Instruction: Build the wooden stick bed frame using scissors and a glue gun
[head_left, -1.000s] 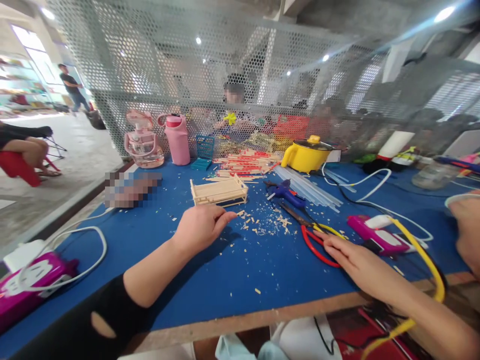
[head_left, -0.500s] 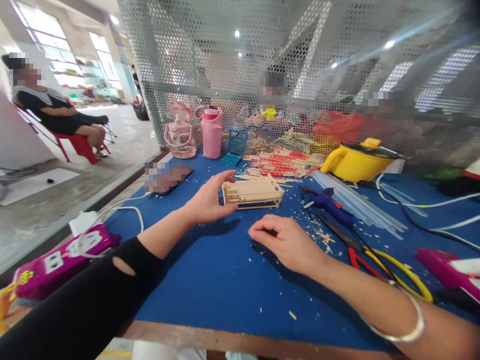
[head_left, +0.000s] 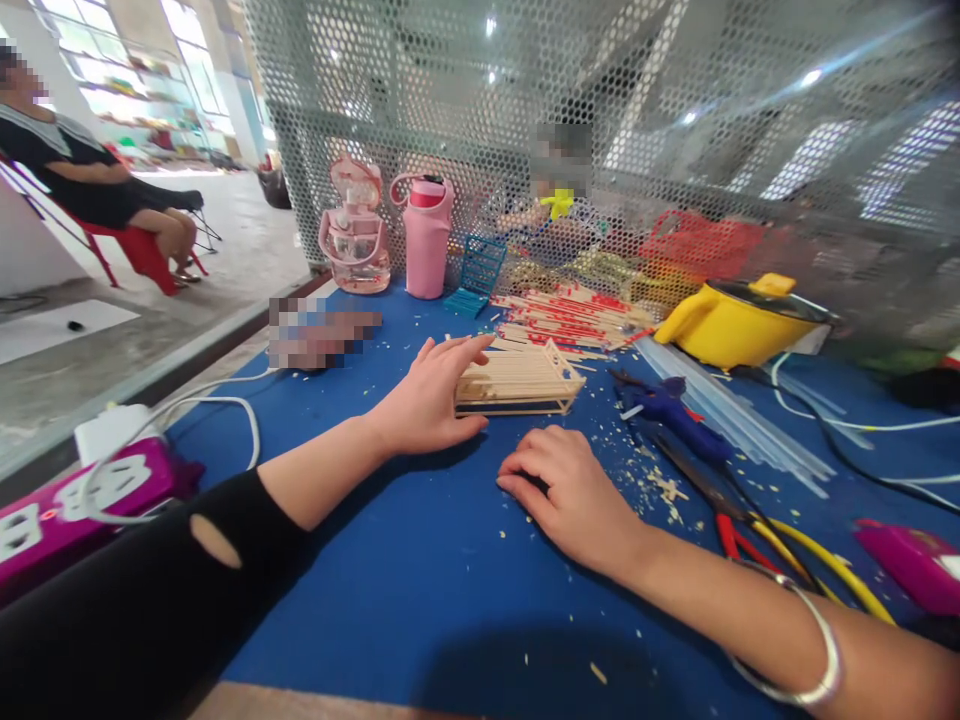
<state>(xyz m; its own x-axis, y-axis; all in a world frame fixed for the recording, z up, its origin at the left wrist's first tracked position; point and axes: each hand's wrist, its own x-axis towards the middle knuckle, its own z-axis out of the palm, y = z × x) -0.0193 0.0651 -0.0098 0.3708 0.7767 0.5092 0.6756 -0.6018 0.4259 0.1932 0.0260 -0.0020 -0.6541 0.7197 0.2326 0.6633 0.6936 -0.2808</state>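
Note:
A small bed-shaped model made of thin wooden sticks stands on the blue tabletop. My left hand is at its left end, thumb in front and fingers stretched over the top; the hand is open, and whether it touches the sticks I cannot tell. Closer to me, my right hand rests on the table with its fingers loosely curled, the tips near the thumb, and nothing visible in them. Behind the model lies a heap of red-tipped wooden sticks.
On the right are a blue glue gun, scissors, clear glue sticks and a yellow pot. Two pink bottles stand before the perforated metal screen. A purple power strip lies left. A person sits beyond.
My left hand has come slightly nearer the model, its fingers now over the left end. My right hand stays curled, its thumb and fingertips slightly parted. The view has shifted a little.

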